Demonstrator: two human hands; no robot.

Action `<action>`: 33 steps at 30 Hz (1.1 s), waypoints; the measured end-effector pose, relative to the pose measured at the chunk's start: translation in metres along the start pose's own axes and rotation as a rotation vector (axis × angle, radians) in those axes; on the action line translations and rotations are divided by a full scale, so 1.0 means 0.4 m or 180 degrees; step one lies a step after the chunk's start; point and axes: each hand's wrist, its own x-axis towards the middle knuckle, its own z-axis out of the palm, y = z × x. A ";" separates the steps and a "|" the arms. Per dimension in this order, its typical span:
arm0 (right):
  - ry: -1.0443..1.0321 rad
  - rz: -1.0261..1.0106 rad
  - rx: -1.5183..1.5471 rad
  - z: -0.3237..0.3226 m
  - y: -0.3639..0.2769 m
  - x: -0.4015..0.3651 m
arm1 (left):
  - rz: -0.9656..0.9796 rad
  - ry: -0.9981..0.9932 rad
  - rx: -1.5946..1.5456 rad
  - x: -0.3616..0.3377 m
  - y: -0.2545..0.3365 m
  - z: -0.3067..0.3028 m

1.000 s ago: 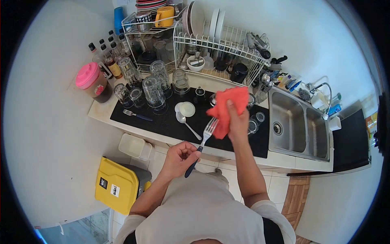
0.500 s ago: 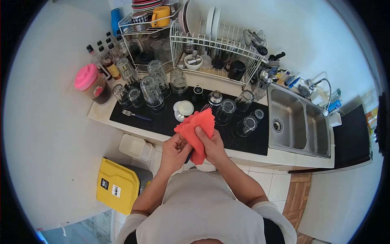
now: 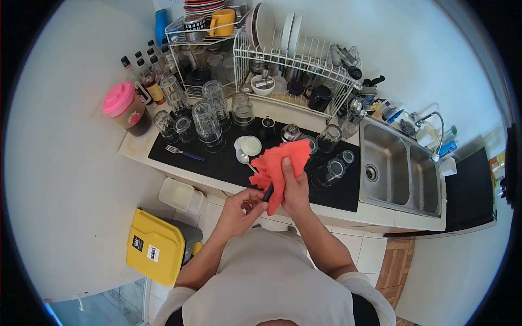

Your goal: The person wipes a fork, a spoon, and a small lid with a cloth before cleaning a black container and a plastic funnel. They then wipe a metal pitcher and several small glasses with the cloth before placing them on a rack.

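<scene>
A coral-red cloth (image 3: 291, 160) is gripped in my right hand (image 3: 295, 190), the thumb pressed flat over it. My left hand (image 3: 239, 213) pinches the dark handle of a fork (image 3: 268, 192); its head is hidden inside the cloth. Just beyond, on the black mat (image 3: 228, 165), lie a spoon (image 3: 242, 156) and small white round dishes (image 3: 250, 145). Another fork with a dark handle (image 3: 186, 154) rests farther left on the mat. Upturned glasses (image 3: 207, 124) stand behind it, and more glasses (image 3: 331, 171) are right of the cloth.
A white wire dish rack (image 3: 293, 60) holds plates and cups at the back. The steel double sink (image 3: 385, 163) is on the right. Bottles (image 3: 149, 84) and a pink-lidded pitcher (image 3: 128, 108) stand at left. A yellow-lidded bin (image 3: 155, 247) sits on the floor.
Both hands have shifted slightly right with the cloth and fork. The cloth is spread wider, now covering the fork tines that showed above it. More of the dark handle shows.
</scene>
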 end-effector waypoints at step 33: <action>-0.0781 -0.0117 -0.0813 0.002 0.066 -0.049 | 0.1915 0.1539 0.1313 0.032 -0.041 -0.015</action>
